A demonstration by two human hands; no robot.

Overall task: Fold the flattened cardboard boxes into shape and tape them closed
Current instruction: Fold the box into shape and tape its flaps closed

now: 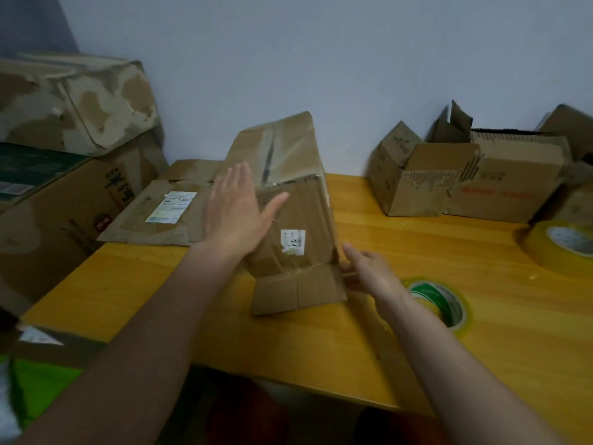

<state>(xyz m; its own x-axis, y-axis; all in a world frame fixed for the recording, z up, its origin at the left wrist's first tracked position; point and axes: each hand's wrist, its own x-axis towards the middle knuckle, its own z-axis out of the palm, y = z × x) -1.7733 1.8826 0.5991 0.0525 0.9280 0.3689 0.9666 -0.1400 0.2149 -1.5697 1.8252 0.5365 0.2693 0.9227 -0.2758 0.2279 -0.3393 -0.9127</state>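
A partly formed cardboard box (288,200) stands tilted near the middle of the yellow wooden tabletop (433,252), its lower flaps (298,292) splayed toward the camera and a small white label (292,241) on its near face; the left hand (236,213) lies flat against the box's left side, fingers straight and together, thumb spread across the near face; the right hand (369,271) sits at the box's lower right corner with fingers loosely extended, and it seems to touch the flap edge, though blur makes that contact uncertain; neither hand grips anything. Behind the left hand a flattened box (160,213) with a shipping label (171,207) lies on the tabletop. Just beside the right wrist rests a roll of tape with a green core (439,305); a larger yellow tape roll (558,248) sits near the right edge. A torn open carton (465,184) stands against the wall, and stacked large boxes (70,149) fill the left side.
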